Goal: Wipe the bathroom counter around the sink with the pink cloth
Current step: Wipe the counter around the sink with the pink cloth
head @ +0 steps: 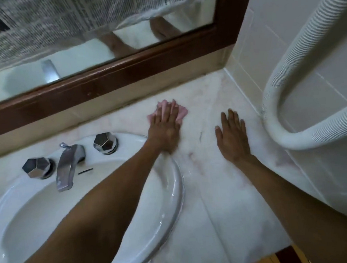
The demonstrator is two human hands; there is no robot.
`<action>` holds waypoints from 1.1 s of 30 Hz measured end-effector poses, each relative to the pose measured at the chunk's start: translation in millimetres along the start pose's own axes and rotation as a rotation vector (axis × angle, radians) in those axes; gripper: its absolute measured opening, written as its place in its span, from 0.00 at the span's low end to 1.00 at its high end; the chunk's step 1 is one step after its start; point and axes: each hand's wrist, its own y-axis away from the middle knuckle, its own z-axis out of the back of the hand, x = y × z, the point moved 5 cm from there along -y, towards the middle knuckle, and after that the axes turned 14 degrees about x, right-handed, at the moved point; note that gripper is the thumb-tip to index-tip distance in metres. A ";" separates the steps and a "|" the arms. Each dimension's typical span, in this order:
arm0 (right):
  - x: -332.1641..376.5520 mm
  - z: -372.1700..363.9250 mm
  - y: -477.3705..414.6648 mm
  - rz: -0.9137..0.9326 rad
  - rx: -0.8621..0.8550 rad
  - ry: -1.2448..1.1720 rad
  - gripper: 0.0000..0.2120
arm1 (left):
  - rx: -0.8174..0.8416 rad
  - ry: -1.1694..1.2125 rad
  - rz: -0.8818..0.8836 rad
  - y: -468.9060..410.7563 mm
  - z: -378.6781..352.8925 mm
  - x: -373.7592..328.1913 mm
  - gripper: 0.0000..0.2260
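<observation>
The pink cloth (181, 111) lies bunched on the pale marble counter (219, 190), near the back wall and just right of the white sink (175, 196). My left hand (164, 130) presses flat on top of the cloth, fingers stretched forward, so most of the cloth is hidden under it. My left forearm crosses above the sink's right rim. My right hand (231, 136) rests palm down on the bare counter to the right of the cloth, fingers spread, holding nothing.
A chrome faucet (67, 165) with two faceted knobs (37, 167) (105, 143) stands behind the basin. A wood-framed mirror (109, 74) runs along the back. A ribbed white hose (288, 108) loops against the tiled right wall (298, 36), touching the counter's right edge.
</observation>
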 end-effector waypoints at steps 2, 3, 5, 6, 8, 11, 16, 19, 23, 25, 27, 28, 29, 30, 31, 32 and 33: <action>5.6 3.7 -18.3 0.013 0.008 0.016 0.27 | -0.031 0.014 0.065 -1.1 6.2 34.6 0.30; 7.8 4.8 -25.5 0.012 0.013 0.016 0.27 | -0.036 0.037 0.092 2.1 6.7 45.8 0.31; 8.5 6.2 -32.0 -0.006 -0.005 0.007 0.27 | -0.037 0.073 0.143 6.4 4.1 53.3 0.31; 8.7 4.9 -30.5 -0.013 -0.024 0.013 0.27 | -0.031 0.105 0.185 7.0 2.9 52.1 0.30; 9.6 2.1 -27.4 -0.017 -0.063 0.041 0.27 | -0.045 0.176 0.289 -2.1 5.2 43.9 0.29; 9.6 1.8 -26.2 -0.023 -0.100 0.051 0.27 | -0.080 0.209 0.309 -30.2 15.4 16.2 0.29; 7.4 3.3 -27.1 0.003 -0.135 0.013 0.26 | -0.046 0.098 0.030 -78.0 30.0 -32.0 0.28; 5.4 2.7 -26.3 0.015 -0.146 -0.018 0.26 | -0.031 -0.027 -0.193 -55.5 23.3 -21.0 0.27; 4.5 3.7 -25.5 0.012 -0.153 -0.030 0.26 | -0.073 -0.055 -0.175 -24.6 21.3 37.6 0.25; 6.8 3.7 -25.3 -0.012 -0.159 -0.014 0.25 | -0.067 -0.054 -0.153 -24.7 19.9 47.0 0.26; 9.6 3.5 -25.6 -0.029 -0.159 0.003 0.25 | -0.068 0.004 -0.129 -31.4 20.8 37.2 0.25; 10.2 3.0 -25.7 -0.031 -0.161 0.008 0.25 | -0.066 0.026 -0.121 -38.6 21.9 25.9 0.26; 10.0 3.1 -26.0 -0.031 -0.162 0.014 0.26 | -0.061 0.040 -0.120 -49.6 23.1 11.7 0.26; 9.3 3.5 -26.4 -0.031 -0.166 0.020 0.26 | -0.053 0.047 -0.121 -63.7 24.4 -4.8 0.26; 9.2 4.0 -26.5 -0.029 -0.173 0.023 0.26 | -0.045 0.052 -0.129 -78.2 27.9 -23.0 0.27; 8.5 4.5 -26.5 -0.028 -0.180 0.023 0.26 | -0.038 0.057 -0.147 -93.3 30.8 -43.2 0.27; 8.3 4.4 -26.1 -0.025 -0.182 0.018 0.26 | -0.030 0.053 -0.175 -107.1 33.4 -64.2 0.26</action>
